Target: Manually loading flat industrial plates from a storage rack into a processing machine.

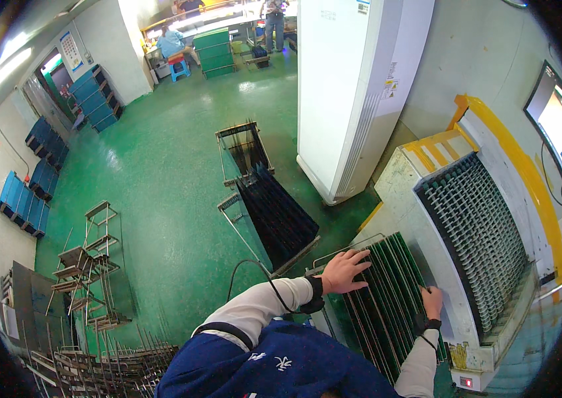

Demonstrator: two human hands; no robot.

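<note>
A wire rack [319, 318] in front of me holds a row of thin green panels [393, 265] standing on edge, side by side. My left hand [344, 272] lies over the rack's far left part, fingers spread, their tips touching the tops of the panels. At the row's right side my right hand [432, 302] is closed, its fingers curled at the edge of the outermost green panel. The lower part of the panels is hidden inside the rack.
A roller conveyor machine [473, 239] stands close on my right. Beyond the rack are another rack with dark panels [277, 215] and a tall white cabinet unit [334, 86]. Metal frames [95, 265] stand at left, blue crates [23, 202] along the wall. People work far off.
</note>
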